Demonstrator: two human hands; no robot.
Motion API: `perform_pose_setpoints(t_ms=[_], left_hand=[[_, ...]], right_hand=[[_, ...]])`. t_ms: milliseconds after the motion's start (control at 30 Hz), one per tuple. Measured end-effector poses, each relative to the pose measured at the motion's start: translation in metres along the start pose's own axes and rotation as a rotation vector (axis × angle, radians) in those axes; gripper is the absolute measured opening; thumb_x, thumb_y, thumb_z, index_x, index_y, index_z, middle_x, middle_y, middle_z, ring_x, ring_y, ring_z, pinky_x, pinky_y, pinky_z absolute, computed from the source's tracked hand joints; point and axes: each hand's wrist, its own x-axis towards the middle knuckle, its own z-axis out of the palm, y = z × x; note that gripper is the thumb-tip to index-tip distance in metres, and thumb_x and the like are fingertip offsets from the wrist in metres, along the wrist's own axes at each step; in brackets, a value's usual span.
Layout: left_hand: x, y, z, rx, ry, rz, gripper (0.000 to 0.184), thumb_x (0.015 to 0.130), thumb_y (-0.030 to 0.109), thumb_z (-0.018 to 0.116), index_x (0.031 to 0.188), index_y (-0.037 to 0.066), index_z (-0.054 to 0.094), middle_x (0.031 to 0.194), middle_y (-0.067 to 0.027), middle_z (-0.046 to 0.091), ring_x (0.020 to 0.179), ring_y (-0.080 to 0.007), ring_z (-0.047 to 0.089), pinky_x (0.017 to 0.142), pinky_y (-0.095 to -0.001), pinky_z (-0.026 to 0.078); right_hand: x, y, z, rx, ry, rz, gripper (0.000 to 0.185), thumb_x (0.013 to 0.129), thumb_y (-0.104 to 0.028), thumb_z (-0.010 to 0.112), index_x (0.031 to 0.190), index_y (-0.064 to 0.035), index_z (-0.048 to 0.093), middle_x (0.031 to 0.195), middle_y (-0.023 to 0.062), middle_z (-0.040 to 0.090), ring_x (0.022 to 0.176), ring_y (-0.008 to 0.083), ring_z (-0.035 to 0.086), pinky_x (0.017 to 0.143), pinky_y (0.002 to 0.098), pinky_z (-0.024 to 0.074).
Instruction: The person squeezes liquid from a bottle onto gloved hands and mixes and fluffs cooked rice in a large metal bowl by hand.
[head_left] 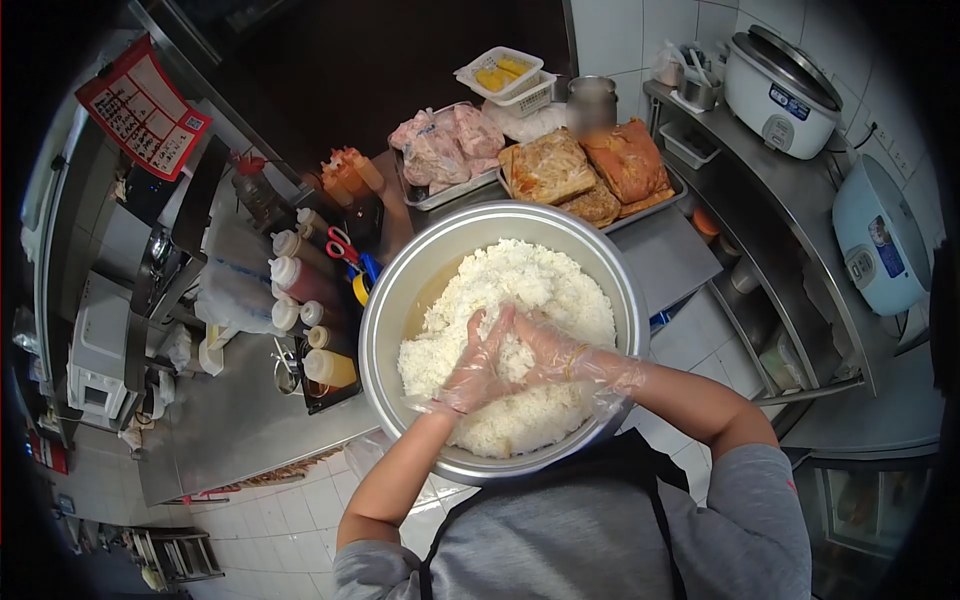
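A large round metal pot (376,300) holds a big heap of white cooked rice (530,265). Both my hands wear clear plastic gloves and are down in the rice. My left hand (476,368) and my right hand (545,348) come together, cupped around a clump of rice that shows between the palms. Some fingertips are sunk in the grains and hidden. A yellowish band circles the right glove near the wrist. Along the pot's left side, the bare inner bottom shows a brownish tint.
Behind the pot stand a tray of bagged raw meat (450,145) and a tray of browned slabs (590,170). Squeeze bottles (300,285) and red-handled scissors (341,245) sit at the left. On the right shelf are a white rice cooker (780,95) and a blue one (880,235).
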Motion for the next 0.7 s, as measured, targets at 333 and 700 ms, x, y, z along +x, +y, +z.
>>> perform_pose_setpoints(t_ms=[333, 700], left_hand=[[0.026, -0.004, -0.055, -0.732, 0.178, -0.201, 0.033, 0.086, 0.004, 0.062, 0.119, 0.007, 0.062, 0.104, -0.0066, 0.068, 0.094, -0.0170, 0.063, 0.086, -0.0330, 0.050], [0.049, -0.088, -0.039, 0.286, 0.647, 0.108, 0.025, 0.083, 0.017, 0.063, 0.103, 0.002, 0.064, 0.100, -0.0168, 0.067, 0.090, -0.0344, 0.063, 0.083, -0.0426, 0.048]], right_hand=[[0.038, -0.039, -0.058, 0.660, 0.186, 0.085, 0.059, 0.079, -0.019, 0.076, 0.129, -0.0027, 0.050, 0.114, 0.0133, 0.063, 0.103, 0.0197, 0.060, 0.092, 0.0326, 0.0465], [0.053, -0.049, -0.073, 0.269, 0.433, 0.081, 0.047, 0.078, -0.033, 0.072, 0.111, -0.0006, 0.064, 0.096, 0.0221, 0.068, 0.091, 0.0336, 0.065, 0.080, 0.0405, 0.0498]])
